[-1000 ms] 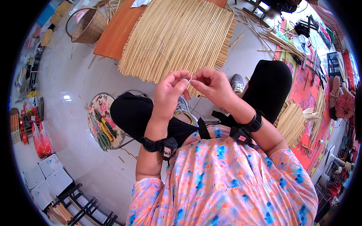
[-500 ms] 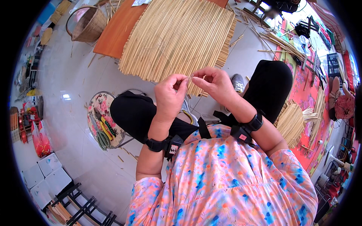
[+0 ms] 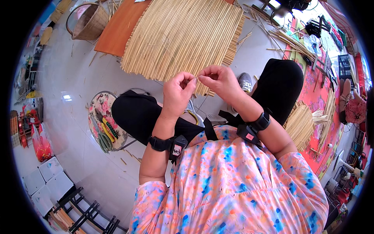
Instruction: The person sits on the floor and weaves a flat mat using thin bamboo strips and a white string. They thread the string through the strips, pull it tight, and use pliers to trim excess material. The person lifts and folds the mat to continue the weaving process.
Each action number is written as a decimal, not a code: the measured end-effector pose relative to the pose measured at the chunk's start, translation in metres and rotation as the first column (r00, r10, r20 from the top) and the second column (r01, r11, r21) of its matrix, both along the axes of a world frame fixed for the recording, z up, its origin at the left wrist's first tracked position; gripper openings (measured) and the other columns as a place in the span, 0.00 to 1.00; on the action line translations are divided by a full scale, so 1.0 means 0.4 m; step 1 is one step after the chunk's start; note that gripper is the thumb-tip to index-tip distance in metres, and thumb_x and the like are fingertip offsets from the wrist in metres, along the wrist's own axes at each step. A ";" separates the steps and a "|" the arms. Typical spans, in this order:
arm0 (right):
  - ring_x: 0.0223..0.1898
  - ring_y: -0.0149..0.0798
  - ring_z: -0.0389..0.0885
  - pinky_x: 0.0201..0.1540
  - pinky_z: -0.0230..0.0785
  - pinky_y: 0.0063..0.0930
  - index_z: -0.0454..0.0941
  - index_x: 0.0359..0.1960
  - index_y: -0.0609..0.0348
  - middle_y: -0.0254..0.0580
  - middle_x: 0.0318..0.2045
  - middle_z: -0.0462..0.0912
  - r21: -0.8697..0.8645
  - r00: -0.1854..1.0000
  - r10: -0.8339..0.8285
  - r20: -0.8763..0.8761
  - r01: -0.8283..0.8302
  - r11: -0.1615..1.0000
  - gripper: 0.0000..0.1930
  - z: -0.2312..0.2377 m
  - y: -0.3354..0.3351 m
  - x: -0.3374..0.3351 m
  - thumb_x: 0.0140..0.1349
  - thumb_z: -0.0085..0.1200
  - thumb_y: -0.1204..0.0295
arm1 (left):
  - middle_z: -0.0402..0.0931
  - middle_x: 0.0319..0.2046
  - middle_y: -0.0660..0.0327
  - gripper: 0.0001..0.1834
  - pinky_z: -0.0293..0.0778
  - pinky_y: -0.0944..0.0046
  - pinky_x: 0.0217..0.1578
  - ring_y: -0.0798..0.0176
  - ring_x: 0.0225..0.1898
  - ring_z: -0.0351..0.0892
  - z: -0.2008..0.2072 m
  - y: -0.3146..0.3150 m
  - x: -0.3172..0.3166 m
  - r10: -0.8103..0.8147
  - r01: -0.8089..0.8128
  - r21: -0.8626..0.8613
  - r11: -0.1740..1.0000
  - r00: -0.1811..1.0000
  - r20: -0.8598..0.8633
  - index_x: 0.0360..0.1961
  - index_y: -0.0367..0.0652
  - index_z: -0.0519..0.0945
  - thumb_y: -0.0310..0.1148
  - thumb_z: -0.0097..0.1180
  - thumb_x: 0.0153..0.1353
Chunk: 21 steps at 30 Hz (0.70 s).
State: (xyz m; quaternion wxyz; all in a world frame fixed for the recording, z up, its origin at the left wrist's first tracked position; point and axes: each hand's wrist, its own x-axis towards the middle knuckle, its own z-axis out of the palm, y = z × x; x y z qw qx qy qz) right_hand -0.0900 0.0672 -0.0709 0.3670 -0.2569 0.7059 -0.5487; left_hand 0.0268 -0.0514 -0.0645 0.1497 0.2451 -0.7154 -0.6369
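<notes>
Above the near edge of a mat of pale straw-coloured stalks [image 3: 179, 35], my hands meet fingertip to fingertip. My left hand [image 3: 177, 93] is closed in a pinch of thumb and forefinger. Facing it, my right hand [image 3: 224, 84] pinches the same way. What sits between the fingertips is tiny; it looks like a thin pale thread, mostly hidden by the fingers. A fine strand also lies loosely over the stalks just beyond the hands. The mat rests on an orange-brown board [image 3: 119, 31].
Left of my knee, a round flowered stool [image 3: 95, 126] carries yellow-handled and green-handled tools [image 3: 108, 132]. A wicker basket [image 3: 91, 23] stands far left. To the right, a round stalk piece [image 3: 300, 126] and loose stalks lie on a red flowered cloth [image 3: 313, 101]. A grey shoe [image 3: 244, 82] is beyond my right wrist.
Both hands stay together, fingertips still pinched, and have shifted slightly. The small pale loop that showed between the fingertips is now hardly visible. The view has moved a little.
</notes>
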 end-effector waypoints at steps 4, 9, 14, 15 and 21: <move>0.25 0.18 0.70 0.25 0.62 0.13 0.79 0.33 0.65 0.27 0.24 0.77 0.051 1.000 0.009 -0.021 -0.008 0.999 0.06 -0.017 0.002 -0.004 0.57 0.57 0.74 | 0.70 0.18 0.70 0.03 0.62 0.77 0.18 0.79 0.17 0.65 -0.028 -0.006 -0.007 -0.016 0.014 0.069 0.997 1.000 0.018 0.30 0.37 0.77 0.26 0.54 0.59; 0.22 0.19 0.69 0.22 0.61 0.15 0.79 0.33 0.63 0.28 0.22 0.75 0.020 0.996 -0.006 0.087 0.005 1.000 0.08 -0.049 0.006 -0.007 0.58 0.55 0.71 | 0.70 0.17 0.71 0.04 0.62 0.77 0.19 0.80 0.19 0.65 -0.063 -0.002 -0.010 -0.024 0.021 0.078 0.997 0.999 0.030 0.29 0.36 0.78 0.26 0.56 0.57; 0.22 0.20 0.67 0.24 0.60 0.16 0.79 0.35 0.63 0.28 0.23 0.74 0.015 0.957 -0.014 0.291 0.010 1.000 0.09 -0.090 0.006 -0.020 0.61 0.52 0.69 | 0.71 0.18 0.71 0.04 0.64 0.76 0.20 0.80 0.19 0.66 -0.084 -0.005 -0.010 -0.024 0.020 0.080 0.997 0.998 0.054 0.29 0.35 0.78 0.26 0.56 0.57; 0.21 0.21 0.69 0.24 0.62 0.17 0.80 0.34 0.62 0.29 0.22 0.75 0.033 0.962 -0.052 0.266 0.045 0.998 0.10 -0.099 0.006 -0.023 0.59 0.53 0.68 | 0.71 0.18 0.70 0.04 0.64 0.76 0.21 0.79 0.20 0.66 -0.091 -0.006 -0.011 -0.019 0.015 0.082 0.997 0.998 0.054 0.29 0.35 0.78 0.26 0.56 0.57; 0.24 0.35 0.79 0.30 0.71 0.28 0.82 0.34 0.59 0.39 0.22 0.80 0.140 0.957 -0.103 -0.271 0.145 0.979 0.11 -0.233 0.017 -0.053 0.52 0.56 0.67 | 0.72 0.18 0.70 0.05 0.62 0.75 0.19 0.79 0.19 0.66 -0.183 -0.028 -0.009 -0.038 0.038 0.002 0.999 0.991 0.130 0.28 0.35 0.78 0.27 0.56 0.56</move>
